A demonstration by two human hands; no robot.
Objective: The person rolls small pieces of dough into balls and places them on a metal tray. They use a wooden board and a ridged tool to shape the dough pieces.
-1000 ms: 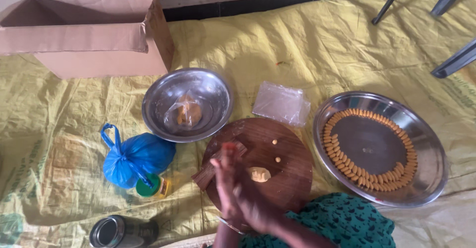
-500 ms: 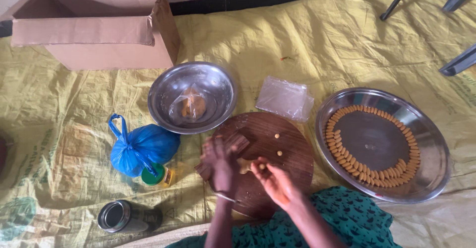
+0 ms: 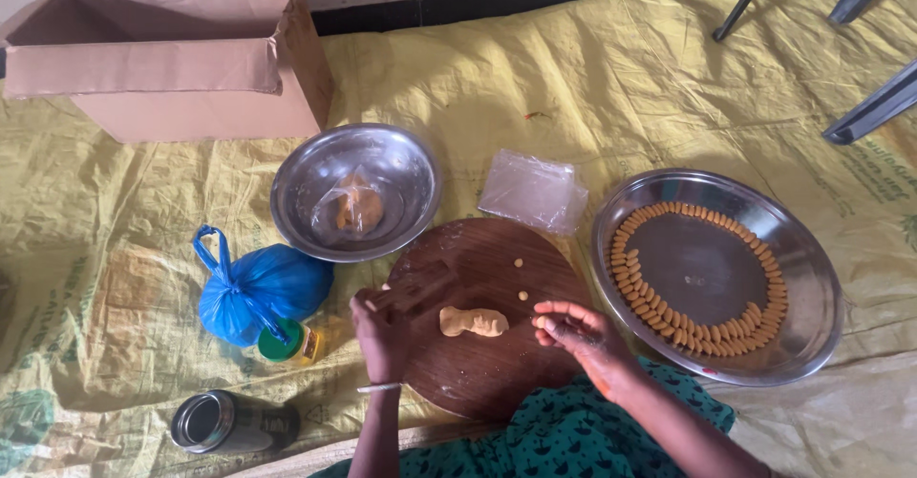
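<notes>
Left hand (image 3: 380, 330) grips wooden tool (image 3: 417, 288) (dough (image 3: 473, 321) beside)

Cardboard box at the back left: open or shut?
Open. The cardboard box has its flaps folded out, and its bare brown inner walls show; nothing is visible inside it.

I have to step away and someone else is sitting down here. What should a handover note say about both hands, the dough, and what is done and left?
Left hand: gripping a small wooden tool at the left edge of the round wooden board.
Right hand: open, pinching a tiny dough piece at its fingertips, just right of the dough lump.
Two small dough pellets lie on the board.
Done: the steel tray holds a ring of shaped pieces, open at upper right.
Left: the lump on the board, plus bagged dough in the steel bowl.
</notes>
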